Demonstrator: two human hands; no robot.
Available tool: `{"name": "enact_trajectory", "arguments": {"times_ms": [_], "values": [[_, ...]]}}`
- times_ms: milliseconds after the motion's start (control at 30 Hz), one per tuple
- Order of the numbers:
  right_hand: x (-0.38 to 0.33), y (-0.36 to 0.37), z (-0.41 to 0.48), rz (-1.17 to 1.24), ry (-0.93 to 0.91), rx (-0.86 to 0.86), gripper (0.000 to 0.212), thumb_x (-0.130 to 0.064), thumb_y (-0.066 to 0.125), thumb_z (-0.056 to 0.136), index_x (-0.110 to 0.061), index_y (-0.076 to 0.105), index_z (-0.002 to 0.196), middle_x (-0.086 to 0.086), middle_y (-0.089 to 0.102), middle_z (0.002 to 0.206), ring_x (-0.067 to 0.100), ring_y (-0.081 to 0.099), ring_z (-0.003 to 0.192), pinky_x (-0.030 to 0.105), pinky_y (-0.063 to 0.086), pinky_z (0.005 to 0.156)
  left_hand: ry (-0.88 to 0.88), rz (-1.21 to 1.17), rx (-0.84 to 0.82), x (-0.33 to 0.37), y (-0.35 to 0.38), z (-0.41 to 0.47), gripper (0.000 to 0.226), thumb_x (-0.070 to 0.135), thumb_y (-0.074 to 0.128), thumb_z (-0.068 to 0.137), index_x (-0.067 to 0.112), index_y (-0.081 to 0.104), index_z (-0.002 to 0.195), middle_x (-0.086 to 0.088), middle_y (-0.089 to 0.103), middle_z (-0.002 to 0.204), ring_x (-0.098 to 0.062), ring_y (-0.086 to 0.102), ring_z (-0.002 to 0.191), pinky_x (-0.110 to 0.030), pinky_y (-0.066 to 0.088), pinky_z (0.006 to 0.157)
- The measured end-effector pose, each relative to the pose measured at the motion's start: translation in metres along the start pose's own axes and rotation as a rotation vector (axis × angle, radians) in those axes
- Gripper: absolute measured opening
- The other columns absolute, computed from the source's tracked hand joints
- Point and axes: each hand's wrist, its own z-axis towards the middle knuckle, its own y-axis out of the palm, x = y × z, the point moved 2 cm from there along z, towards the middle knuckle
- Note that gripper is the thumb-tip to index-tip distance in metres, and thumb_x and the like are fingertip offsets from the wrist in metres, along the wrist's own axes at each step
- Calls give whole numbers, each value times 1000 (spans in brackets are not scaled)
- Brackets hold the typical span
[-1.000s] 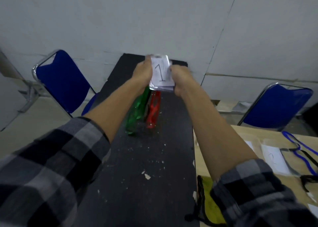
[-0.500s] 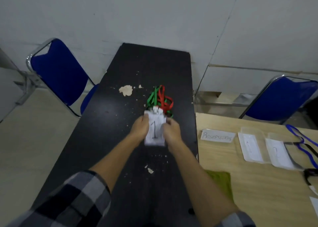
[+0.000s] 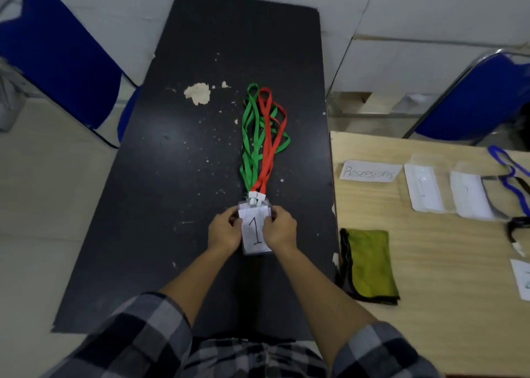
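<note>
A stack of clear badge holders (image 3: 255, 234) with a white card marked "1" on top lies on the black table (image 3: 160, 177). My left hand (image 3: 225, 231) pinches the stack's left edge and my right hand (image 3: 280, 230) pinches its right edge. From white clips at the top of the stack, green lanyards (image 3: 249, 136) and red lanyards (image 3: 269, 136) stretch away across the table, lying flat and partly tangled.
A wooden table (image 3: 430, 277) adjoins on the right, carrying a folded olive cloth (image 3: 370, 266), a paper label (image 3: 370, 171), more badge holders (image 3: 424, 188) and blue lanyards (image 3: 507, 165). Blue chairs (image 3: 57, 53) stand at both sides. Chipped paint flakes (image 3: 198, 92) dot the black top.
Both hands brought the badge stack from held up far ahead down onto the table and toward me. The lanyards, first hanging, then bunched, now lie stretched out straight.
</note>
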Motion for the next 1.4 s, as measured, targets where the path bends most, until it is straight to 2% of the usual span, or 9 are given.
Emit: {"name": "enact_trajectory", "arguments": {"times_ms": [100, 233, 333, 567, 733, 867, 1033, 1200, 1400], "values": [[-2, 4, 1, -62, 7, -13, 24, -10, 51, 95, -6, 65, 113, 12, 66, 113, 28, 63, 106, 25, 44, 78, 25, -5, -4, -1, -3, 3, 34, 12, 59, 94, 30, 67, 122, -1, 71, 103, -21, 66, 95, -43, 58, 88], [-2, -6, -7, -154, 16, 17, 45, -14, 55, 93, -4, 50, 137, 16, 49, 133, 33, 49, 123, 40, 43, 102, 70, 25, 79, 10, -12, 1, 35, 18, 61, 96, 19, 60, 130, -1, 67, 112, -14, 59, 99, -26, 44, 84], [5, -20, -17, -12, 14, 62, 37, -14, 57, 94, -9, 56, 131, 11, 53, 131, 26, 53, 120, 31, 45, 97, 140, 20, 102, 19, -13, -9, 21, 21, 58, 97, 20, 65, 116, 4, 66, 110, -11, 59, 96, -20, 42, 75], [53, -79, -63, 206, -26, 185, 23, -17, 60, 96, -17, 68, 118, -3, 70, 112, 9, 62, 104, 14, 43, 86, 372, 74, -186, 51, 49, -67, 16, 19, 56, 98, 29, 69, 99, 13, 67, 90, -5, 61, 83, -24, 46, 74], [92, -123, -92, 304, -15, 245, 19, -15, 58, 98, -15, 70, 113, -5, 69, 108, 8, 62, 102, 21, 50, 88, 492, 120, -327, 61, 101, -113, 16, 16, 56, 98, 25, 69, 101, 12, 68, 93, 0, 61, 87, -18, 43, 76], [153, -185, -130, 395, 31, 345, 19, -17, 55, 101, -15, 69, 113, -3, 68, 108, 11, 63, 101, 25, 52, 88, 589, 175, -422, 73, 165, -174, 14, 19, 57, 99, 24, 70, 102, 12, 68, 90, 2, 60, 81, -10, 42, 66], [223, -254, -171, 452, 37, 439, 18, -13, 56, 97, -23, 70, 98, -6, 71, 97, 15, 69, 93, 38, 57, 88, 597, 140, -499, 78, 242, -249, 14, 21, 57, 99, 26, 69, 99, 11, 71, 95, -10, 66, 92, -32, 53, 80], [293, -324, -213, 465, 37, 489, 18, -10, 57, 94, -17, 73, 100, -6, 72, 99, 15, 70, 93, 37, 56, 89, 588, 63, -519, 80, 318, -327, 18, 16, 58, 95, 27, 72, 96, 14, 73, 92, -8, 66, 91, -38, 56, 82], [372, -389, -259, 403, 61, 529, 19, -13, 57, 93, -19, 73, 100, -6, 72, 103, 6, 64, 100, 21, 50, 87, 621, 93, -560, 85, 395, -408, 19, 12, 57, 97, 23, 72, 96, 9, 70, 92, -2, 63, 82, -3, 39, 60]]}}
